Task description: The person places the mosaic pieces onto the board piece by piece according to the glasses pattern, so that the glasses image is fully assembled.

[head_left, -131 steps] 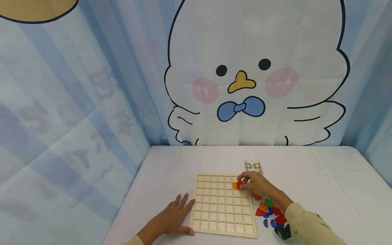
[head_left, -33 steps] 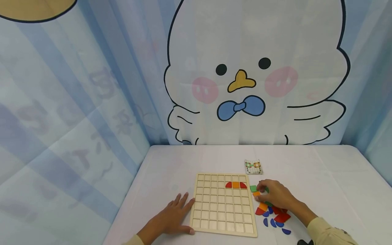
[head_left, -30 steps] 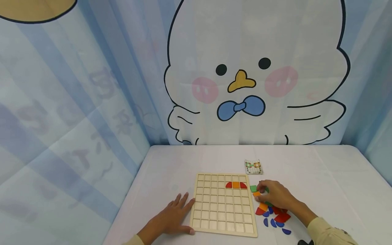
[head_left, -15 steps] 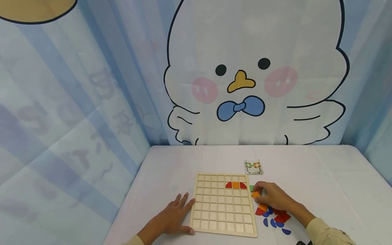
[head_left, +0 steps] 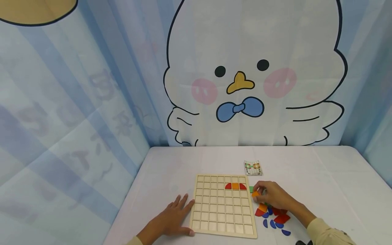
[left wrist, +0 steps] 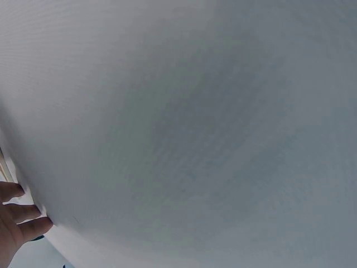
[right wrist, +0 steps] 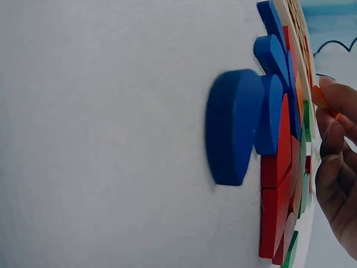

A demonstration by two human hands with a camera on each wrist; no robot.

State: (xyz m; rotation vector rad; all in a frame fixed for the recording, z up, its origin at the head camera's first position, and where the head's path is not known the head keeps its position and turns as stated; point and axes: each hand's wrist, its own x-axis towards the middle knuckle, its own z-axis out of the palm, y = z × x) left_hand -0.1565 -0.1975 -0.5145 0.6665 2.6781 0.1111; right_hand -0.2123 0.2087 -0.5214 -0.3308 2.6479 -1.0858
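My right hand [head_left: 272, 194] pinches an orange square block [head_left: 255, 194] between thumb and fingers, just off the right edge of the wooden grid board [head_left: 212, 207]. In the right wrist view, the orange block [right wrist: 319, 96] shows at the fingertips. On the board, near its top right, an orange square [head_left: 235, 186] sits between two red quarter-round pieces [head_left: 228, 186]. My left hand [head_left: 173, 216] lies with spread fingers against the board's left edge, and the left wrist view catches only part of its fingers [left wrist: 25, 212].
Loose red [head_left: 282, 218], blue [head_left: 273, 224], orange [head_left: 262, 207] and green [head_left: 251, 189] blocks lie right of the board, some hidden beneath my right hand. A small pattern card [head_left: 253, 168] lies beyond the board. Black object [head_left: 304, 242] at the bottom edge.
Over the longer span, red pieces came to flank the orange square, and my right hand left the board for the loose blocks. Lately it has taken hold of an orange square. The left hand stays put.
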